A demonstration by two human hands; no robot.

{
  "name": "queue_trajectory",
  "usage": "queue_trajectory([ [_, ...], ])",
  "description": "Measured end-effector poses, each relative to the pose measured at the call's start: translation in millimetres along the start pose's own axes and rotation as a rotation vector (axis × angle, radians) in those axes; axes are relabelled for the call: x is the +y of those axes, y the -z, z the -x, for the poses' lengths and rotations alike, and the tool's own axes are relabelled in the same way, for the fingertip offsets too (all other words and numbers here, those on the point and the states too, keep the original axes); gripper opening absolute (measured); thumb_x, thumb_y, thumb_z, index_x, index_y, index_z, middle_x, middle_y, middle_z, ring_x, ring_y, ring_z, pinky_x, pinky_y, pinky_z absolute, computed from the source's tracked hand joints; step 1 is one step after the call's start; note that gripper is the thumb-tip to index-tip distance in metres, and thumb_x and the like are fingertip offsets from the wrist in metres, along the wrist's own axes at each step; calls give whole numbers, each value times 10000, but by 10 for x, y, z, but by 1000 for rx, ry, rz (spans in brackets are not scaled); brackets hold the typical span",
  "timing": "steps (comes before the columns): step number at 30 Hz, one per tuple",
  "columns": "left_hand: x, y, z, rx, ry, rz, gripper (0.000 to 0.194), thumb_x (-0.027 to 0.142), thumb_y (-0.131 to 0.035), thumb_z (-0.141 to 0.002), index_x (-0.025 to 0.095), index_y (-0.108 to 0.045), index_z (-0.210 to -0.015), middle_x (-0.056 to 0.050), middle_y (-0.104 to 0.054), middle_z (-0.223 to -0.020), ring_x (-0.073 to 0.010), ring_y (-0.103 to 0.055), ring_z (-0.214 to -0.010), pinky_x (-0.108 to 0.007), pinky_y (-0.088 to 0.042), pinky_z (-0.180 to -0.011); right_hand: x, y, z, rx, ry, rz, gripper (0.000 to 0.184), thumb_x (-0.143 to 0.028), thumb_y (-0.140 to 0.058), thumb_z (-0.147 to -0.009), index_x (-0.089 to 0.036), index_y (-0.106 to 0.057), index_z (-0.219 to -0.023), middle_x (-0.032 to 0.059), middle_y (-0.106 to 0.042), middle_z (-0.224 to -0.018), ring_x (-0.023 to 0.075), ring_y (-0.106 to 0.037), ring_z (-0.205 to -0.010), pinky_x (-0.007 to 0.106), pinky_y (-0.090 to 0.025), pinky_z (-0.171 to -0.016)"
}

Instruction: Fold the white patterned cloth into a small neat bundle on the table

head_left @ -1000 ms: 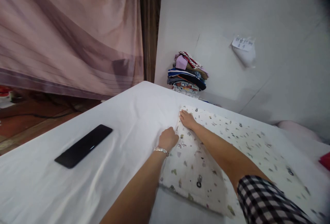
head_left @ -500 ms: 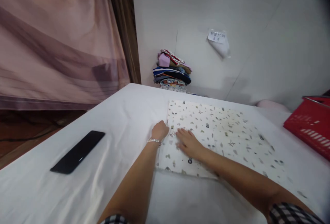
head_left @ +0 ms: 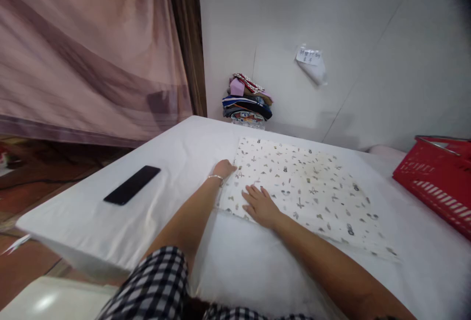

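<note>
A white cloth [head_left: 316, 187] with small scattered prints lies spread out on the white-covered table [head_left: 176, 148]. At its left edge, my left hand [head_left: 223, 169] is closed, with thumb and fingers on the cloth's border; a bracelet circles that wrist. My right hand [head_left: 261, 206] rests palm down on the cloth near its front left corner, fingers spread and pressing nothing but fabric. The cloth's front edge runs partly under my right forearm.
Left of my arms lies a flat black phone-like slab [head_left: 132, 185]. A red basket [head_left: 434, 182] stands at the right edge. Folded clothes [head_left: 247, 101] are stacked at the back against the wall. A pink curtain [head_left: 91, 55] hangs at left.
My view has shifted, showing more of the table's near left corner. Both hands remain at the cloth's left part, my right hand now nearer its front edge.
</note>
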State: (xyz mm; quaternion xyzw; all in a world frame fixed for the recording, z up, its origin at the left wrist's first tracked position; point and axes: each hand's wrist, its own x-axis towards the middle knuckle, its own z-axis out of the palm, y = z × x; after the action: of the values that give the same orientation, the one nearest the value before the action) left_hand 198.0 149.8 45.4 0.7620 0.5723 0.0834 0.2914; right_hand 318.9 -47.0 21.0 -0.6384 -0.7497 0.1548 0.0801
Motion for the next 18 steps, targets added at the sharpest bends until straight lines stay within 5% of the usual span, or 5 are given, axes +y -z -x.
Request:
queue_trajectory([
  [5, -68, 154, 193, -105, 99, 45, 437, 590, -575, -760, 158, -634, -779, -107, -699, -774, -235, -645, -726, -302, -451, -627, -92, 138, 192, -37, -44, -95, 562, -479, -294, -976, -204, -372, -1461, 88, -232, -1564, 232, -143, -1449, 489, -96, -1154],
  [11, -248, 226, 652, -182, 155, 65, 456, 620, -582, -734, 177, -633, -828, -32, -571, -542, -205, -562, -553, -320, -421, -578, 27, 111, 813, -49, -1, -68, 561, -502, -314, -969, -221, -399, -1447, 73, -265, -1554, 220, -161, -1446, 475, -92, -1162],
  [18, -289, 230, 977, -204, 88, 59, 468, 599, -612, -713, 176, -650, -910, -65, -687, -741, -216, -625, -697, -291, -432, -618, 418, 67, 1351, 42, -113, 99, 562, -475, -346, -965, -197, -402, -1450, 96, -265, -1548, 246, -195, -1437, 487, -141, -1160],
])
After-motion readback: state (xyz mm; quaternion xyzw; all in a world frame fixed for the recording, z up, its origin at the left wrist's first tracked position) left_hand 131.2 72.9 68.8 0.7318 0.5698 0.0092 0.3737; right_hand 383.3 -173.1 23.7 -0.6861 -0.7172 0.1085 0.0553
